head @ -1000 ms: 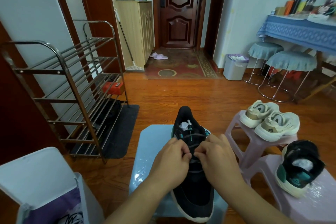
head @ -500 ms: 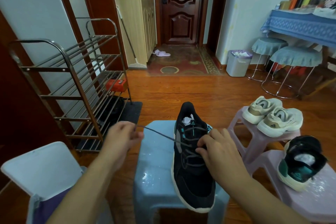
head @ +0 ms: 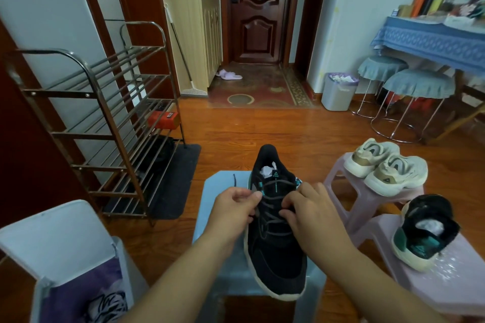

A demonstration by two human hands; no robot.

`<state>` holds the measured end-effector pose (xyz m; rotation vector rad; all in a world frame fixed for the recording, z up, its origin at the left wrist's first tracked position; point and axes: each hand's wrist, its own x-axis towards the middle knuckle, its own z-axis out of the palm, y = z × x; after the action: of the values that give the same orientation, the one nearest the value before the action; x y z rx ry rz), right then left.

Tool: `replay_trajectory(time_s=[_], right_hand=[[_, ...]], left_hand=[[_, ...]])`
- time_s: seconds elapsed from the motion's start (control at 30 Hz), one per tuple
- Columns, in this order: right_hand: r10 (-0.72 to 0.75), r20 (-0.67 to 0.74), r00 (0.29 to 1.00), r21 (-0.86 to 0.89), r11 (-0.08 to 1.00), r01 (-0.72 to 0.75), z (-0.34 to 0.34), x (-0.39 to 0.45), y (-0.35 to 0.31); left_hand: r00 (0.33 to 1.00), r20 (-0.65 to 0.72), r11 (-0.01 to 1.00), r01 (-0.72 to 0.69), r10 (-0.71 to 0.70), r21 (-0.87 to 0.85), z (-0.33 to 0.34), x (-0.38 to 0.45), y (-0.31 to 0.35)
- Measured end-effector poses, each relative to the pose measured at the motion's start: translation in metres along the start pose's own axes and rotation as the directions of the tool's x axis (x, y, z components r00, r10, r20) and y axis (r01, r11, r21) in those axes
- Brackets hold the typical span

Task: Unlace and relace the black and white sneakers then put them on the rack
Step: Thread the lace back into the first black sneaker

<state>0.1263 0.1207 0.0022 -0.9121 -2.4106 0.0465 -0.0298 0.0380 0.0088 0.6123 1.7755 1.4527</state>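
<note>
A black sneaker with a white sole (head: 277,257) lies on a light blue stool (head: 225,270), toe toward me. Its dark grey lace (head: 275,202) crosses the eyelets. My left hand (head: 233,210) pinches the lace at the sneaker's left side; the lace's free end (head: 234,180) sticks up behind the hand. My right hand (head: 312,214) pinches the lace over the eyelets on the right side. The second black sneaker (head: 425,233) sits on a pink stool (head: 446,278) at the right. The metal shoe rack (head: 110,123) stands at the left.
A pair of cream sneakers (head: 385,168) rests on another pink stool (head: 349,191). A white bin with an open lid (head: 60,252) is at the lower left. A dark mat (head: 173,181) lies under the rack. A grey waste bin (head: 338,92) and round stools (head: 417,92) stand farther back.
My left hand had pulled the lace out to the left half a second ago; now it has come back to the sneaker's left eyelets. My right hand stayed on the sneaker.
</note>
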Motion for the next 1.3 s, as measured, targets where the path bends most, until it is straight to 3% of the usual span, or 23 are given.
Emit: replay_trajectory(time_s=[0.23, 0.33, 0.4, 0.5, 0.57, 0.83, 0.97, 1.03, 1.07, 1.13, 1.2, 1.27, 1.3], right_hand=[[0.015, 0.034, 0.999, 0.011, 1.000, -0.016, -0.003, 0.003, 0.002], [0.010, 0.064, 0.998, 0.028, 1.000, -0.012, -0.003, 0.003, 0.002], [0.023, 0.079, 0.997, 0.042, 0.999, -0.026, -0.005, 0.002, 0.003], [0.028, 0.076, 0.997, 0.036, 0.999, -0.031, -0.006, 0.001, 0.006], [0.030, 0.085, 0.996, 0.036, 0.999, -0.033, -0.007, 0.001, 0.006], [0.045, 0.129, 0.991, 0.013, 0.999, -0.047, -0.011, 0.005, -0.002], [0.081, 0.163, 0.983, 0.026, 0.996, -0.086, -0.014, 0.007, -0.005], [0.091, 0.174, 0.981, 0.030, 0.995, -0.098, -0.014, 0.007, -0.005], [0.104, 0.187, 0.977, 0.033, 0.993, -0.113, -0.015, 0.007, -0.005], [0.123, 0.208, 0.970, 0.036, 0.990, -0.134, -0.016, 0.007, -0.007], [0.128, 0.165, 0.978, 0.064, 0.988, -0.140, -0.022, 0.009, -0.012], [0.204, 0.198, 0.959, 0.334, 0.906, -0.262, -0.035, 0.013, -0.027], [0.227, 0.323, 0.919, 0.539, 0.753, -0.376, -0.044, 0.015, -0.038]], left_hand=[[0.999, 0.022, 0.999, -0.042, 0.042, -0.001, 0.013, 0.000, 0.004], [1.000, -0.025, 0.985, 0.009, -0.014, -0.171, 0.005, 0.001, 0.007], [0.981, -0.181, 0.943, 0.008, -0.072, -0.333, -0.022, 0.011, 0.012], [0.848, -0.516, 0.856, -0.173, -0.123, -0.488, -0.091, 0.025, 0.015], [0.752, -0.642, 0.833, -0.255, -0.148, -0.491, -0.131, 0.025, 0.009], [0.525, -0.806, 0.777, -0.372, -0.275, -0.508, -0.195, 0.035, -0.015], [0.501, -0.816, 0.725, -0.442, -0.289, -0.528, -0.198, 0.035, -0.021], [0.565, -0.786, 0.732, -0.421, -0.250, -0.536, -0.189, 0.032, -0.012], [0.638, -0.739, 0.740, -0.384, -0.219, -0.551, -0.182, 0.029, -0.006], [0.837, -0.538, 0.752, -0.289, -0.102, -0.592, -0.161, 0.019, 0.013], [0.956, -0.284, 0.831, -0.215, 0.072, -0.513, -0.132, 0.000, 0.031], [0.962, 0.012, 0.931, -0.260, 0.272, -0.256, -0.099, -0.022, 0.043], [0.926, 0.179, 0.942, -0.314, 0.332, -0.118, -0.081, -0.035, 0.048]])
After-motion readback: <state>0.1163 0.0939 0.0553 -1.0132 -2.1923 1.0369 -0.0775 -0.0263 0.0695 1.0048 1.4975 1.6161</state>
